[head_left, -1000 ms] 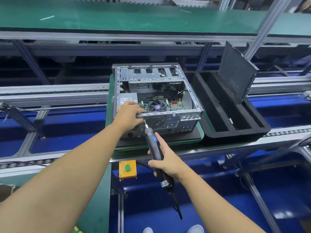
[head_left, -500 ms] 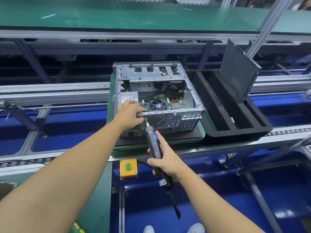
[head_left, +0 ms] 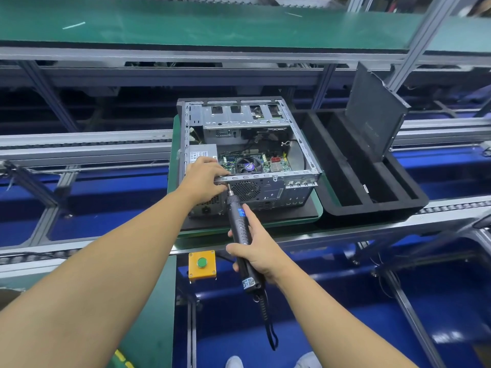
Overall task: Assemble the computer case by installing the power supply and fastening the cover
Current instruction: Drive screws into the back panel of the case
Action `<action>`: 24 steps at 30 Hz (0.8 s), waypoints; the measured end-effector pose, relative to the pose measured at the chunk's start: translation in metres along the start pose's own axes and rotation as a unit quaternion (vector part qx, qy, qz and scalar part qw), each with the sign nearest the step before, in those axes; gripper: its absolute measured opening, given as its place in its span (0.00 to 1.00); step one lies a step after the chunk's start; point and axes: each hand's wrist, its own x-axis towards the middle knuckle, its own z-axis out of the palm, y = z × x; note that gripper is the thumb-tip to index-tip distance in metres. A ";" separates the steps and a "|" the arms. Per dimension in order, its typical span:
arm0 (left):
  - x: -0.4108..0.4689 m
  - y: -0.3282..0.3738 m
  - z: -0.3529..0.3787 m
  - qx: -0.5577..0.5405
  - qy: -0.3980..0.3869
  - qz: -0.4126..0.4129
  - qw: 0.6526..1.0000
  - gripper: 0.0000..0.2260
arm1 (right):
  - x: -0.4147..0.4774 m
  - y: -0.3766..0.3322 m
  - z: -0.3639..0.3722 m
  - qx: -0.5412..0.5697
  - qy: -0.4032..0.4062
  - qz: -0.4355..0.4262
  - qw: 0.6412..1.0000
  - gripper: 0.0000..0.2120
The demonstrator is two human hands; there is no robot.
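Note:
An open grey computer case (head_left: 303, 144) lies on its side on a green pallet (head_left: 172, 144), its rear panel facing me. The grey power supply (head_left: 203, 152) sits in the case's near left corner, partly hidden by my left hand (head_left: 203, 179), which grips the case's near top edge. My right hand (head_left: 255, 248) holds a black electric screwdriver (head_left: 239, 221). Its bit touches the rear panel just below the top edge, beside my left fingers. The dark side cover (head_left: 374, 112) leans upright in a black foam tray (head_left: 372, 208) to the right.
A yellow box with a green button (head_left: 202, 264) hangs under the conveyor rail in front of me. Aluminium rails and posts frame the line, with a green shelf (head_left: 212, 25) above. The screwdriver's cord (head_left: 268, 322) dangles below my right hand.
Both hands and the screwdriver keep the same place on the case. Only the camera view has shifted slightly.

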 end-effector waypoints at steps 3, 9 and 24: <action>0.000 -0.001 0.000 0.009 0.001 0.004 1.000 0.20 | -0.001 -0.002 0.002 0.003 0.002 -0.001 1.000 0.55; 0.000 0.000 0.000 0.008 0.004 0.007 1.000 0.19 | 0.001 -0.002 0.002 0.033 -0.011 0.003 0.999 0.56; -0.005 -0.001 0.006 0.055 0.011 0.026 0.998 0.19 | -0.025 -0.027 -0.037 -0.011 -0.013 -0.039 0.999 0.50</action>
